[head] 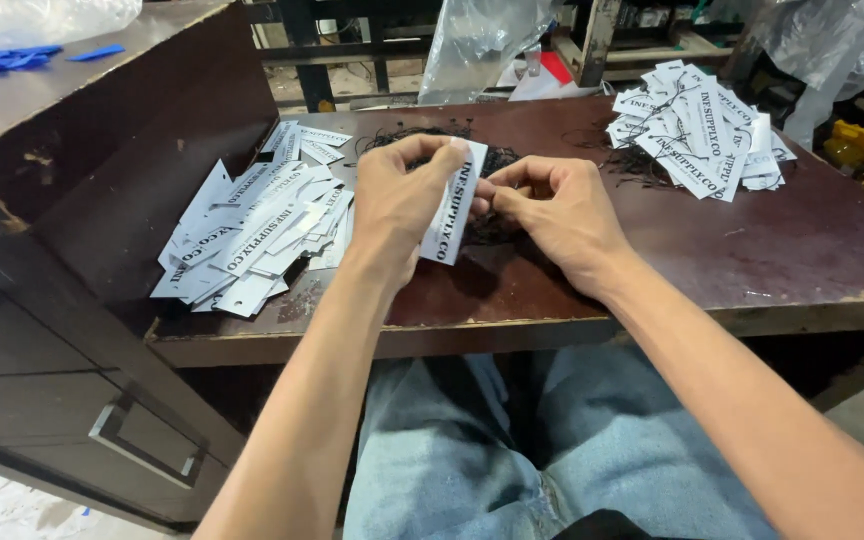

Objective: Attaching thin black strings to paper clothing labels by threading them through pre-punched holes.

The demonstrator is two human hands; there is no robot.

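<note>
Left fingers (442, 160) pinch the top end of a white tag (452, 205), thumb hidden behind the card. Right fingers (497, 190) are closed at the tag's right edge, near its upper half, apparently on a black string; the string itself is too thin to make out at the fingertips.

Left hand (402, 200) and right hand (562, 215) hold the tag upright just above the bench (752, 260), at mid-front of it.

Handling, as I judge it:
- Tag: thin card, very light, stiff enough to stand unsupported from a one-end pinch. Will crease if bent hard. Surface looks smooth, so a pinch across both faces is needed, not an edge grip.
- Best hold: the short end by the hole, leaving the rest free.
- String: limp, fine, snags easily. Take it at the tip between thumb and index.

Around the tag:
- String pile (422, 140) directly behind it, a loose black tangle on the bench.
- Loose tags (252, 230) to its left, fanned and overlapping, no strings visible on them.
- Strung tags (697, 125) to its far right and behind, heaped, black threads trailing out underneath.
- Cabinet (72, 330) left of the loose tags, metal handle low down.
- Clear plastic bag (472, 45) behind the string pile, beyond the bench.
</note>
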